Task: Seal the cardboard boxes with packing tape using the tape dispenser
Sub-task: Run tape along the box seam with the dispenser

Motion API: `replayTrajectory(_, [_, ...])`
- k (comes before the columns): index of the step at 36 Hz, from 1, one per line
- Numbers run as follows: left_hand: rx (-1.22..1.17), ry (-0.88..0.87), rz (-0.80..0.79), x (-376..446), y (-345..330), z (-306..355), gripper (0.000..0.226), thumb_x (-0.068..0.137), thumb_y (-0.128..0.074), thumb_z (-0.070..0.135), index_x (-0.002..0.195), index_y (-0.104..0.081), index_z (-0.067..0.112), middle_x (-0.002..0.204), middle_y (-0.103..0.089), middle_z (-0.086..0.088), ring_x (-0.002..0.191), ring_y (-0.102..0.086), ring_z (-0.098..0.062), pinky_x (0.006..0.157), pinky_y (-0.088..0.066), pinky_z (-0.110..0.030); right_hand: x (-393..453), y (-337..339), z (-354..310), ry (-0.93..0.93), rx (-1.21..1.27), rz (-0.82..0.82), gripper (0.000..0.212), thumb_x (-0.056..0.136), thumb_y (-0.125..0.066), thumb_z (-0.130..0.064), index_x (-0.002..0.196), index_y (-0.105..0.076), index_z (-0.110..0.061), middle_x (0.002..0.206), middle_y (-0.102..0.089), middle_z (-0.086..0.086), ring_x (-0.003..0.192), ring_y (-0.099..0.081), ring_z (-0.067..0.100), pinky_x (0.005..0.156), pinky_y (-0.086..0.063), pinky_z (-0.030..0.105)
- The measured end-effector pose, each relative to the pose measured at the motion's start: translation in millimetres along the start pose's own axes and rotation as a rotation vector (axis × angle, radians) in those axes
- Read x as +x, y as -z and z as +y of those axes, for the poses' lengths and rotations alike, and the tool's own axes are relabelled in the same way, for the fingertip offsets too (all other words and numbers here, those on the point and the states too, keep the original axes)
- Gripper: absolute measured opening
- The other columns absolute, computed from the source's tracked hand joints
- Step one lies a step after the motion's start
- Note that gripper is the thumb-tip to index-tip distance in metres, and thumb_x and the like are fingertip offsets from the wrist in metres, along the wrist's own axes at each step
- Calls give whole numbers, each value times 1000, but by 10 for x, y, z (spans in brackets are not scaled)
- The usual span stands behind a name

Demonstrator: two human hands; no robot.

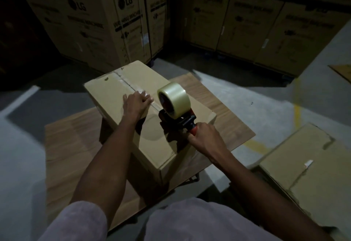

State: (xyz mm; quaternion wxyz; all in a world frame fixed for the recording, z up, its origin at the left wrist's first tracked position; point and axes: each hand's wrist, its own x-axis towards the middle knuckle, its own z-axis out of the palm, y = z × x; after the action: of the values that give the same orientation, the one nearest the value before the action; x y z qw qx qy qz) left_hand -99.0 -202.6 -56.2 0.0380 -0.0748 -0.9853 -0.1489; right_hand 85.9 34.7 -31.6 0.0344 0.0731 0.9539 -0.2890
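Centrally, the tape dispenser (175, 107) is gripped by the right hand (206, 136) on the cardboard box (171, 145); the left hand (135, 103) is pressed flat just left of it.

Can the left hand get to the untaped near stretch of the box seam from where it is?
Probably yes. The left hand rests flat on the cardboard box beside the seam; bare box top lies nearer, with only the tape dispenser, gripped by the right hand, alongside.
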Motion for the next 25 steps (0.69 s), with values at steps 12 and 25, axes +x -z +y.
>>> replayTrajectory(12, [-39,-120,39,-120,20,218,36,103,-55,30,131,-68,12,127,-67,-14,117,-60,-36,96,-45,-39,-122,-44,125,-109,49,-25,20,89,-71,-35,92,-63,-17,86,-64,7,74,-60,23,62,-46,33])
replayTrajectory(25, [-59,-46,-33,-279,-96,366,43,103,-55,35,130,-63,3,125,-61,-26,113,-58,-45,83,-45,-47,-149,-4,77,-123,71,-52,29,92,-70,-39,105,-63,-15,102,-66,12,93,-64,34,83,-58,47])
